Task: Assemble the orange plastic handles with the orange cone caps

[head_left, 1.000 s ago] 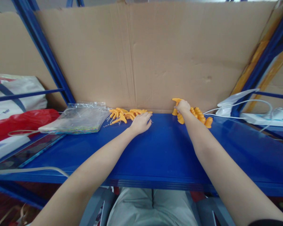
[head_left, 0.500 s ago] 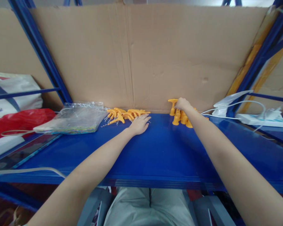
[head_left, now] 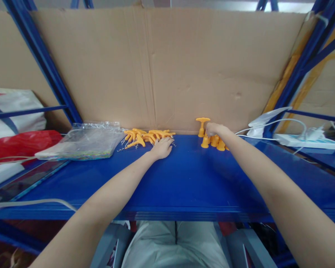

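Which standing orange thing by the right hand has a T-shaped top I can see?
The leftmost orange piece, near the cardboard, just left of the right hand. Its T-shaped handle shows; the other pieces show none.

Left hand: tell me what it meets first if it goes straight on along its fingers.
The left hand would probably first meet the orange handles at its fingertips, with the cardboard behind; depth is unclear, so they may already touch.

Left arm: bare, slim, eight o'clock
Left grip: bare hand
Right arm: bare, four o'clock
Right grip: bare hand
Trousers: pale grey-green, creased, six o'clock
Dark line: thin, down the trousers' middle
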Available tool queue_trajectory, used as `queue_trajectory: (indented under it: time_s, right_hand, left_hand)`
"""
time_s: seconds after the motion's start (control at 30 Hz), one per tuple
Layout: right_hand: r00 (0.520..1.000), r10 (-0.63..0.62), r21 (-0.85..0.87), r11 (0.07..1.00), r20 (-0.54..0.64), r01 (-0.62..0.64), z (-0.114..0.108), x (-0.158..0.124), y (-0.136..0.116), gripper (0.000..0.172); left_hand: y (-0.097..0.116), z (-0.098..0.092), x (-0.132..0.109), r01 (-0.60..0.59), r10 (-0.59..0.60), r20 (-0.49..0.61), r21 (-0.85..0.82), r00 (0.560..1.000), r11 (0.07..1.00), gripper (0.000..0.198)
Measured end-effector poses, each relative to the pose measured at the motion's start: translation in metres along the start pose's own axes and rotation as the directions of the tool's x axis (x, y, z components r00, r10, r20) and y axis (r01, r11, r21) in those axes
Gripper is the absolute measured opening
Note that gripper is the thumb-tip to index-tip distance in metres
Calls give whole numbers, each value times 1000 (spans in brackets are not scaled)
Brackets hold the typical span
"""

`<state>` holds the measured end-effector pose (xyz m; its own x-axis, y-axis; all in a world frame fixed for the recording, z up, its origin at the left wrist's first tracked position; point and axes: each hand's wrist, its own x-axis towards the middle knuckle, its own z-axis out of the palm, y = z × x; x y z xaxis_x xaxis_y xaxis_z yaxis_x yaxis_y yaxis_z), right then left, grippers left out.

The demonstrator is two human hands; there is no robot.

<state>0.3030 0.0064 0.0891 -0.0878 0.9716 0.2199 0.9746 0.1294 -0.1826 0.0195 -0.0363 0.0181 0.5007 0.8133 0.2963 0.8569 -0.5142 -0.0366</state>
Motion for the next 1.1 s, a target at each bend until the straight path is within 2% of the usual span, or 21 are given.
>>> queue_trajectory:
  time_s: [0.07,0.13,0.27,0.37,0.47,0.6,0.77,0.87,1.0,1.1]
  right_hand:
    - [994,90,-151,985,57,-81,-4,-6,-5,21]
    - [990,133,-229,966,38,-121,-13,-13,-12,18]
    - [987,129,-234,961,-101,-149,-33,-32,-22,10]
    - [975,74,-134,985,-209,-104,-38,-53,-28,13]
    - [966,19,-30,999,-260,-27,-27,-75,-38,15]
    - [987,-38,21,999,-154,42,1,-93,-48,13]
    - [992,-113,162,980,-53,120,24,-94,-45,6]
    - [986,-163,246,955,-26,164,31,-92,-39,13]
    - [985,-171,246,954,-20,171,40,-94,-39,23]
    - [990,-132,174,975,-46,138,43,-97,-43,21]
  left_hand:
    - [1,-1,-1,14,-14,4,-3,1000,1000,48]
    - [1,-1,-1,30,-30,-6,-3,1000,1000,49]
    - [-1,0,0,49,-49,-13,-1,999,999,48]
    - [-1,-2,0,41,-41,1,12,999,999,46]
    - [1,-5,0,52,-52,-1,32,999,998,45]
    - [2,-7,1,97,-97,1,24,995,995,42]
    - [-2,-5,3,93,-93,-20,8,995,996,39]
    - [-5,-5,2,95,-93,-52,34,994,995,40]
    - [-7,-8,0,103,-93,-112,87,989,991,41]
    - [-8,-10,-2,136,-122,-130,104,984,985,35]
